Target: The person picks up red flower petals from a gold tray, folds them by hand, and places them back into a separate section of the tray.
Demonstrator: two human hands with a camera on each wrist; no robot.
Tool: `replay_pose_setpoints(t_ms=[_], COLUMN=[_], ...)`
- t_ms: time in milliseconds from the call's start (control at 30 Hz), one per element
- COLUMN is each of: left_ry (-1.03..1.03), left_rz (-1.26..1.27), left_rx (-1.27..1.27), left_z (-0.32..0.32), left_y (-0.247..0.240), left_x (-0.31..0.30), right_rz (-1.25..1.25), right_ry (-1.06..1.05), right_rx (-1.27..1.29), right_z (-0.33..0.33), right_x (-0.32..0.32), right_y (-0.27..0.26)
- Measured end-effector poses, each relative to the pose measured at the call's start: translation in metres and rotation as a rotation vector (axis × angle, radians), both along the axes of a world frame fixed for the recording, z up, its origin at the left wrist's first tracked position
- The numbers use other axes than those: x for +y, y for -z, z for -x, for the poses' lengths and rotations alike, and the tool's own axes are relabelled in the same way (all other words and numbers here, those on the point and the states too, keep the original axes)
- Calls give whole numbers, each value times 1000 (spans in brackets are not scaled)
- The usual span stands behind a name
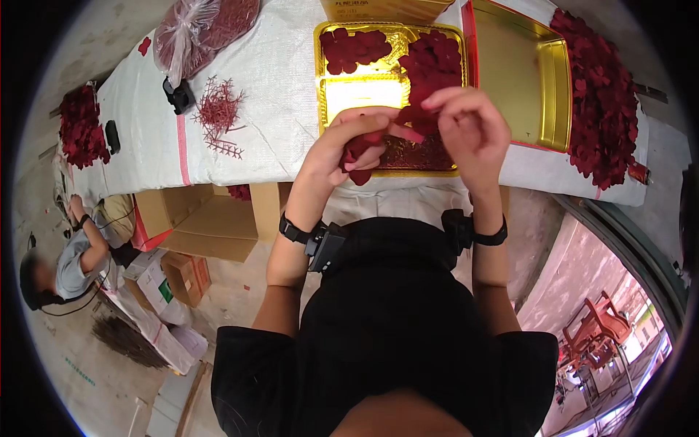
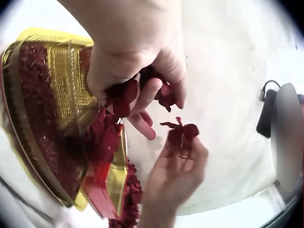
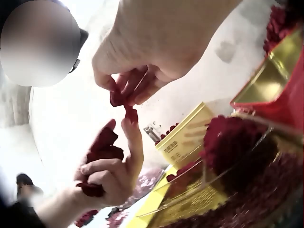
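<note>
My left hand curls round several dark red cloth-like flowers in front of the gold tray. Some stick out between its fingers, and its index finger points toward the right hand. My right hand pinches one dark red flower between thumb and fingertips; a thin pale line hangs below it in the left wrist view. In the right wrist view a red piece touches the left index fingertip, just below the right fingers. The tray's compartments hold more red flowers and small red bits.
Right of the tray stands a red-and-gold box, with a heap of red flowers beyond it. Further left lie red twiggy pieces, a black device and a plastic bag. Another person is at the far left.
</note>
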State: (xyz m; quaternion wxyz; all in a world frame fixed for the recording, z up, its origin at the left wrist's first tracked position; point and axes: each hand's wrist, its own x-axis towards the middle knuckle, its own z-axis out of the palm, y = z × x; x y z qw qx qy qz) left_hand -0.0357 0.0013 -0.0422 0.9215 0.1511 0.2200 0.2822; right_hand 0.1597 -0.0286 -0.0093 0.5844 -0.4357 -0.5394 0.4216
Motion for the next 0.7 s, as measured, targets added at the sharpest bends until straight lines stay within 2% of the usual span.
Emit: replay_pose_setpoints(t_ms=[67, 100, 200, 300, 433, 533, 633, 700], left_ry=[-1, -6, 16, 13, -14, -43, -74, -86], left_rz=[-42, -87, -163, -210, -200, -185, -183, -205], left_rx=[131, 212, 347, 432, 402, 418, 462, 498], left_z=[-4, -5, -13, -15, -15, -12, -8, -8], left_y=[-4, -3, -12, -21, -23, -25, -26, -29], left_x=[-1, -1, -2, -5, -8, -8, -8, -8], right_rz=[-237, -177, -263, -350, -173, -239, -157, -139], right_ry=[-2, 20, 56, 25, -52, -20, -7, 55], right_rx=[-343, -245, -396, -683, -575, -465, -240, -216], right_z=[-7, -7, -12, -5, 7, 10, 8, 2], right_x=[-3, -5, -9, -15, -20, -16, -17, -14], right_y=[-3, -7, -5, -11, -6, -6, -11, 0])
